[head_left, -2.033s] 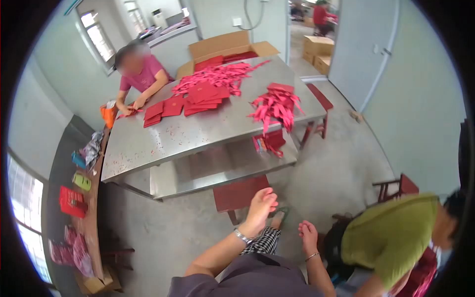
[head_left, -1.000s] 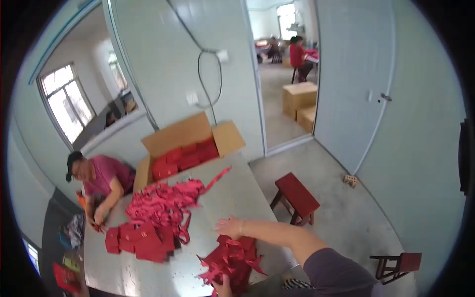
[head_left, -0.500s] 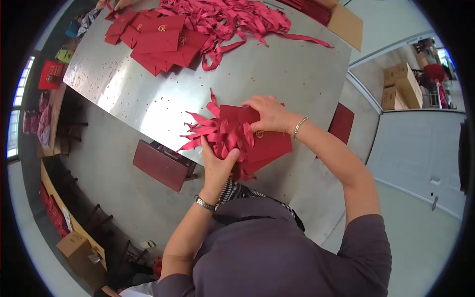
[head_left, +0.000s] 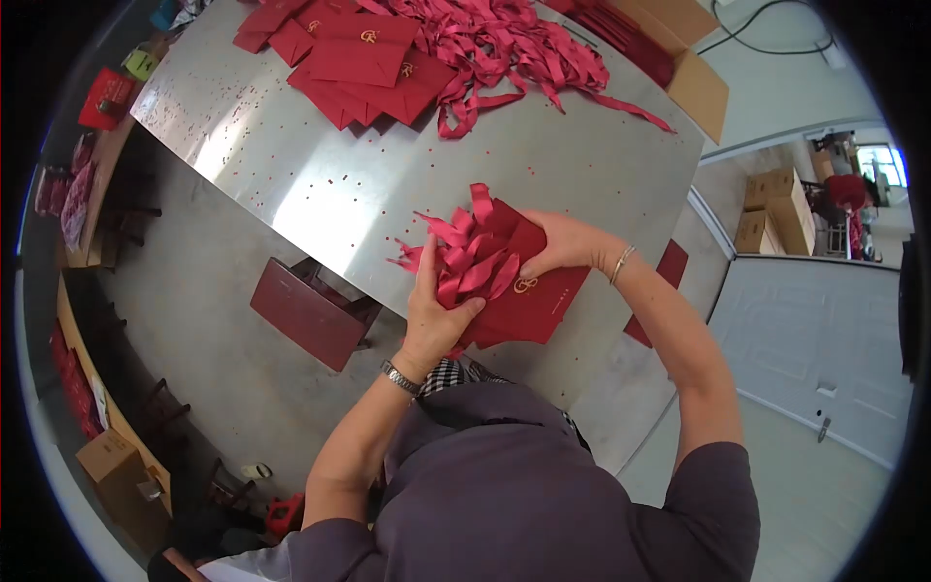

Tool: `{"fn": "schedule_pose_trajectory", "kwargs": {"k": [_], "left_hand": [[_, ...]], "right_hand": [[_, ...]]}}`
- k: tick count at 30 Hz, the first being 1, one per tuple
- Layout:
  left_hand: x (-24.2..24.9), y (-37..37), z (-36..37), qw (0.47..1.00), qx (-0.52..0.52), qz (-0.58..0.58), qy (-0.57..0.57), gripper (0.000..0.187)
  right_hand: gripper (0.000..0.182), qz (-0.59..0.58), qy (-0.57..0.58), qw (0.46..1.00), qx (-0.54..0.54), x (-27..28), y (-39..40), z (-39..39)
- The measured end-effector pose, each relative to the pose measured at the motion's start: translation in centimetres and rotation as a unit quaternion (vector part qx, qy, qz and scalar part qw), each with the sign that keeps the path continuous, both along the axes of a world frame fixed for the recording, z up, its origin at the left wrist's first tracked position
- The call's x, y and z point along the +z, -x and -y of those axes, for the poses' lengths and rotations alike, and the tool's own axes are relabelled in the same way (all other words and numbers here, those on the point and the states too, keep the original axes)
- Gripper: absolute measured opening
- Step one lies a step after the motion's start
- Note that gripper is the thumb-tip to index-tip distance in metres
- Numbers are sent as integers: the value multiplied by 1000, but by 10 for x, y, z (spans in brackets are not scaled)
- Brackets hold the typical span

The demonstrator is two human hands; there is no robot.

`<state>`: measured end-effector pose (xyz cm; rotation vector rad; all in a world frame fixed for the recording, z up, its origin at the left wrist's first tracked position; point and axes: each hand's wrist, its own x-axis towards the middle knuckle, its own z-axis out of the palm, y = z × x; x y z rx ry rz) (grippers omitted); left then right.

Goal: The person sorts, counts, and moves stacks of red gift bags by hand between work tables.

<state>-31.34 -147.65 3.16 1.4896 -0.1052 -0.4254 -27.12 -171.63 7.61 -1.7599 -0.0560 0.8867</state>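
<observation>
A stack of red paper bags (head_left: 543,308) with a gold emblem lies at the near edge of the metal table. Pink-red ribbons (head_left: 475,262) bunch up at the bags' left end. My left hand (head_left: 436,310) is wrapped round that ribbon end, its thumb and fingers on either side of the bunch. From the right, my right hand (head_left: 567,242) grips the far edge of the stack, thumb on top and fingers hidden behind it.
On the metal table (head_left: 388,179) lie more red bags (head_left: 364,58) and a large heap of ribbons (head_left: 524,48), with small red specks scattered about. An open cardboard box (head_left: 700,92) stands at the far right. A dark red stool (head_left: 315,315) is at the table's near left.
The view has shifted, so the table lies a little lower and further right. Both hands have drawn the ribbon bunch and bags closer together, and the ribbons now spread less widely.
</observation>
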Motion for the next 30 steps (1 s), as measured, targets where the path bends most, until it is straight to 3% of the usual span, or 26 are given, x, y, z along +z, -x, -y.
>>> {"fn": "schedule_pose_trajectory", "kwargs": {"k": [1, 2, 3, 4, 6, 8, 9, 11, 13, 16, 17, 18, 20, 25, 28, 30], "left_hand": [[2, 0, -1, 998, -4, 59, -18, 100], [6, 2, -1, 992, -6, 117, -38, 100], [10, 3, 1, 994, -18, 103, -21, 100], [14, 5, 1, 990, -27, 130, -49, 100], [10, 3, 6, 983, -44, 165, -61, 101], [-1, 5, 14, 982, -62, 156, -85, 102], [0, 11, 16, 968, -68, 172, -168, 95], [3, 36, 16, 878, 98, 332, -331, 84], [-2, 89, 22, 907, 316, 140, -239, 60], [-23, 181, 49, 942, 331, -46, 8, 37], [-23, 192, 60, 939, 281, -196, 24, 36], [-25, 189, 77, 923, 305, -225, 73, 37], [-45, 177, 96, 911, 317, -217, 151, 44], [-24, 154, 117, 913, 327, -210, 121, 40], [-32, 153, 125, 921, 330, -156, 136, 42], [-26, 156, 121, 939, 290, -86, 162, 52]], "right_hand": [[77, 2, 3, 1000, 6, 8, 5, 2], [75, 94, 45, 994, 17, 17, 11, 5], [73, 183, 83, 979, 29, 21, 17, 9], [67, 221, 46, 974, 11, 20, 22, 13], [61, 101, 19, 994, -30, 15, 29, 20], [56, 89, 6, 996, -23, 1, 25, 26], [54, 101, 24, 994, -13, -4, 22, 29], [50, 99, 8, 995, -8, -24, 21, 39], [54, 70, 36, 997, 3, -14, 27, 44], [52, 14, -27, 999, -9, -23, 44, 52], [50, -6, -52, 998, -22, -35, 50, 55], [50, -8, -50, 999, -8, -38, 49, 58], [49, 26, -50, 998, 20, -40, 50, 57], [43, -16, -63, 998, -11, -20, 56, 41], [44, 33, -82, 996, 34, -22, 59, 43], [46, 92, -69, 993, -15, -25, 74, 46]]}}
